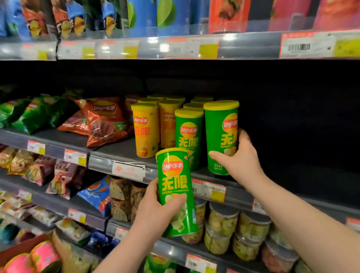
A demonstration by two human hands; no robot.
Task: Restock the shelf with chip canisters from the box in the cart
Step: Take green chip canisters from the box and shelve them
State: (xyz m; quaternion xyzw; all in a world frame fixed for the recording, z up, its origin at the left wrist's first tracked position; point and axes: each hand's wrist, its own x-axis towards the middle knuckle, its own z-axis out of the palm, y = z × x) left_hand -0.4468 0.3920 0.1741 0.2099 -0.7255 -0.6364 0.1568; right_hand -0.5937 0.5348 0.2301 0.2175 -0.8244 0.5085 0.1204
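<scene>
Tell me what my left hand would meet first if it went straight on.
Likely the leftmost shelved green canister beyond the held canister in the left hand; depth is unclear.

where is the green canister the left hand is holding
Head view, mid-frame: the held green canister is in the left hand, in front of the shelf rail, below-left of the shelved green canister that the right hand grips.

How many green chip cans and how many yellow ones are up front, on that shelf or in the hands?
Green cans: 3 (held can in the left hand, end can gripped by the right hand, middle can)
Yellow cans: 2 (left yellow can, right yellow can)
Total: 5
Behind, only lids show.
</scene>
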